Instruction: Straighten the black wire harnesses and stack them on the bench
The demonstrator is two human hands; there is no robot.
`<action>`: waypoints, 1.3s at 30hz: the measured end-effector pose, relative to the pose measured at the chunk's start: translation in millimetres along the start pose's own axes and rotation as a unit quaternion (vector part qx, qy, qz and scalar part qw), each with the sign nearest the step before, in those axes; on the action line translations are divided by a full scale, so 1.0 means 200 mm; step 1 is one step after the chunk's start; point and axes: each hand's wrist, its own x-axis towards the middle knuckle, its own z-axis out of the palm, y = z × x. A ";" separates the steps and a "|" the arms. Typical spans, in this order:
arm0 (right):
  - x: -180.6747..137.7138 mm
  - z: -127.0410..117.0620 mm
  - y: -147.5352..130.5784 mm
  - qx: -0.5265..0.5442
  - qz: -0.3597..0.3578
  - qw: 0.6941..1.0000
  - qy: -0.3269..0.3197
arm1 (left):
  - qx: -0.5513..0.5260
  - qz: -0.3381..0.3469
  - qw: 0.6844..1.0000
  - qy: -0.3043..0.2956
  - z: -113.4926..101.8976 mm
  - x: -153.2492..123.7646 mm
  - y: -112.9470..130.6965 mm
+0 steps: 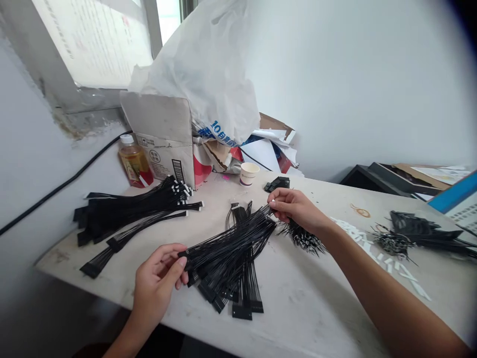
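Observation:
A bundle of black cable harnesses (pixel 231 253) with flat black connectors lies fanned out at the middle of the white table (pixel 298 303). My left hand (pixel 160 281) pinches the connector end of one harness at the bundle's left side. My right hand (pixel 294 206) grips the other end of the wires at the bundle's upper right. Just below my right wrist lies a small heap of wires with bare tips (pixel 303 237).
A second pile of black harnesses (pixel 126 214) lies at the left. Behind stand a drink bottle (pixel 134 163), a cardboard box (pixel 164 136) with a white plastic bag (pixel 206 64), a paper cup (pixel 248 174) and black connectors (pixel 278 184). More wires (pixel 413 236) lie right.

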 end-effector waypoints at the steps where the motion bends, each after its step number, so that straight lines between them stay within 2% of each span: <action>1: 0.00 0.00 0.00 0.003 0.000 1.000 -0.001 | 0.000 -0.002 1.000 0.003 0.01 0.00 0.01; 8: -0.02 0.05 -0.01 0.066 -0.007 0.998 0.007 | 0.020 -0.037 0.999 0.010 0.03 -0.01 0.03; 16: -0.05 0.11 -0.02 0.056 -0.008 0.998 -0.016 | 0.042 -0.055 0.997 0.018 0.02 0.00 0.03; 22: -0.07 0.12 -0.06 0.062 -0.060 0.992 0.091 | 0.108 -0.035 0.993 -0.037 0.01 -0.02 0.02; 26: -0.06 0.12 -0.07 0.069 -0.061 0.990 0.108 | 0.136 -0.023 0.990 -0.030 0.00 -0.02 0.00; 29: -0.05 0.13 -0.06 0.077 -0.057 0.989 0.113 | 0.162 0.003 0.986 -0.029 0.01 -0.03 0.01; 35: -0.03 0.17 -0.07 0.109 -0.057 0.977 0.174 | 0.242 0.127 0.961 -0.028 0.07 -0.10 0.06; 39: -0.03 0.16 -0.07 0.100 -0.064 0.979 0.164 | 0.240 0.137 0.961 -0.020 0.08 -0.11 0.06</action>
